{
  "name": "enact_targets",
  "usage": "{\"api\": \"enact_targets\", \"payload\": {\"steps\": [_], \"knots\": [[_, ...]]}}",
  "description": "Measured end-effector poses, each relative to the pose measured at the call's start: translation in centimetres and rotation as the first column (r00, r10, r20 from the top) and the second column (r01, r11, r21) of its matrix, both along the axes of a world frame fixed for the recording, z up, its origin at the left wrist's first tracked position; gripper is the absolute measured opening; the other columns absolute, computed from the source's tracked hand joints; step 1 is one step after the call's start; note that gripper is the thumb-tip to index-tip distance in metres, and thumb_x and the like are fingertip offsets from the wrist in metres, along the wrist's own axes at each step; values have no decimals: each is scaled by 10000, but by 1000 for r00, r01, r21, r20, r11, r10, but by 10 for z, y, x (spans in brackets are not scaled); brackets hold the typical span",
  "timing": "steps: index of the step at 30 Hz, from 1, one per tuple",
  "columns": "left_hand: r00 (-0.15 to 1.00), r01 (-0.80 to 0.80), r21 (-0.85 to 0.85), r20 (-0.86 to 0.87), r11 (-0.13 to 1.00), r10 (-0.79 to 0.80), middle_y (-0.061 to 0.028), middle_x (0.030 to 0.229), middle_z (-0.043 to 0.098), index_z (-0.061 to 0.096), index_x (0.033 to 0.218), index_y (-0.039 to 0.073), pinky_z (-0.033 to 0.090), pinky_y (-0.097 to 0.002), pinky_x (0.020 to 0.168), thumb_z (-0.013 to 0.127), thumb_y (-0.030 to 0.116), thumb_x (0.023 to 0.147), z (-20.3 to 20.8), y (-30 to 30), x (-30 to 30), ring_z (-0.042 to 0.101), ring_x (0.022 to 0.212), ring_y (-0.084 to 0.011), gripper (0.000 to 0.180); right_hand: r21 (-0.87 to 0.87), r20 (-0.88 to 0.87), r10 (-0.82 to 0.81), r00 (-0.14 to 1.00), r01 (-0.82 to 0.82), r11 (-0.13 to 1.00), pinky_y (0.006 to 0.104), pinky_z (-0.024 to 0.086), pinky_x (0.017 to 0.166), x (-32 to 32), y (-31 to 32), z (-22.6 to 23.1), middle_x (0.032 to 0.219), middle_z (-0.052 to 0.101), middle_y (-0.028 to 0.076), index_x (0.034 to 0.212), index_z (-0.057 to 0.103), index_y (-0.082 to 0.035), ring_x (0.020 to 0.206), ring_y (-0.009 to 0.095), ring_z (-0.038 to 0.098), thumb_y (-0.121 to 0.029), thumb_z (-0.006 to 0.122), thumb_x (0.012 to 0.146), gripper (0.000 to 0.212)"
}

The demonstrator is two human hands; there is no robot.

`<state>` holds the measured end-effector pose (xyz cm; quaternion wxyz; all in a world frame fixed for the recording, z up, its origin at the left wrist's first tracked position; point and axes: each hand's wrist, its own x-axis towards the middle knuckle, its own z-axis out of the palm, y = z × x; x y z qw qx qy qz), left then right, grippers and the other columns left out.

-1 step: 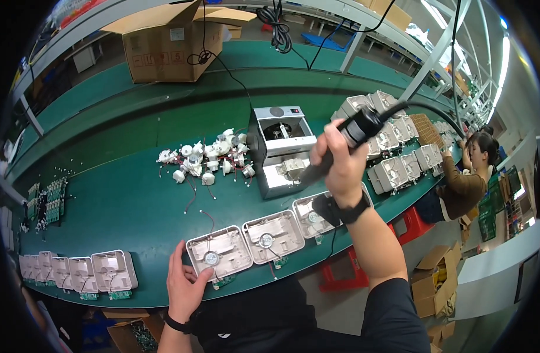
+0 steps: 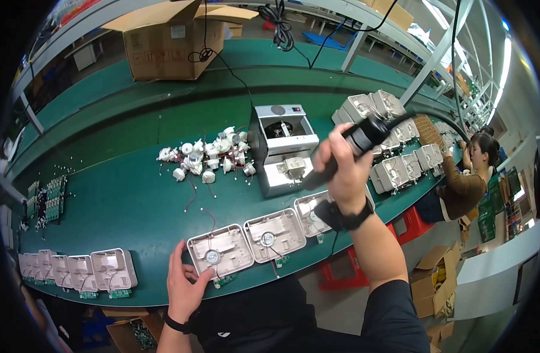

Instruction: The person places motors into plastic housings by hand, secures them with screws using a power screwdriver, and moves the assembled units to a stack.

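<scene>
My right hand (image 2: 347, 176) is raised over the bench, fingers wrapped round a black electric screwdriver (image 2: 368, 135) with a cord at its top. Motion blurs its lower end, so I cannot tell where the tip is. My left hand (image 2: 186, 285) grips the near left corner of a white plastic housing (image 2: 237, 253), thumb at the near rim and fingers along the left wall. Inside sits a round metal-faced part (image 2: 212, 256) with thin wires, and a green circuit board (image 2: 225, 280) hangs by the near edge. Two similar housings (image 2: 288, 238) continue the row rightward.
Behind stands a grey-black machine (image 2: 284, 147), with a pile of white wired parts (image 2: 208, 156) beside it. More housings (image 2: 114, 270) line the left edge; others are stacked (image 2: 392, 172) at right. Circuit boards (image 2: 55, 197) lie far left. A co-worker (image 2: 467, 188) sits at right.
My right hand and the screwdriver have shifted slightly to the right. My left hand keeps its grip on the housing.
</scene>
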<state>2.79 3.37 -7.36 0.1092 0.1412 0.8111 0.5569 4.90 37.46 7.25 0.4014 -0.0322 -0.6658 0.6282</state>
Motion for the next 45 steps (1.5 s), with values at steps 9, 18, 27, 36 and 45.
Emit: {"api": "enact_targets", "payload": {"steps": [9,18,27,36,45], "knots": [[878,252,-182,-369,950,-304,-180,1490,412,534,1397,82,535,-378,861,896,168,663,-5,-13,6,590,1025,-274,823,0,-202,104,974,-106,994,340,474,548,35,-21,-12,706,531,70,1055,484,-54,572,171,527,-165,596,967,181],[881,246,-307,-324,919,-344,-201,1551,344,555,1397,101,493,-448,958,859,221,712,4,-9,2,567,1094,-329,759,75,-139,-27,990,38,996,322,459,515,-19,19,1,668,516,59,1038,493,-55,528,164,517,-167,592,977,161],[859,246,-375,-343,894,-381,-225,1551,333,510,1448,116,470,-465,991,828,231,733,12,-6,6,533,1140,-377,792,-126,-37,140,989,-143,982,320,461,538,40,-26,-16,688,524,67,1068,468,-66,547,165,512,-188,615,961,219],[832,228,-433,-379,872,-406,-251,1548,332,484,1469,117,455,-481,1008,840,224,718,8,-3,7,503,1205,-422,838,-76,-19,255,967,-255,964,321,467,580,63,-54,-42,729,527,81,1098,395,-80,584,163,501,-254,650,932,351],[877,78,-386,-411,919,-248,-203,1414,508,579,1366,76,503,-447,944,847,199,724,27,-3,17,578,1131,-373,707,-143,-85,289,953,-299,944,331,468,569,75,-63,-22,710,529,58,1065,393,-94,565,165,506,-361,702,904,439]]}}
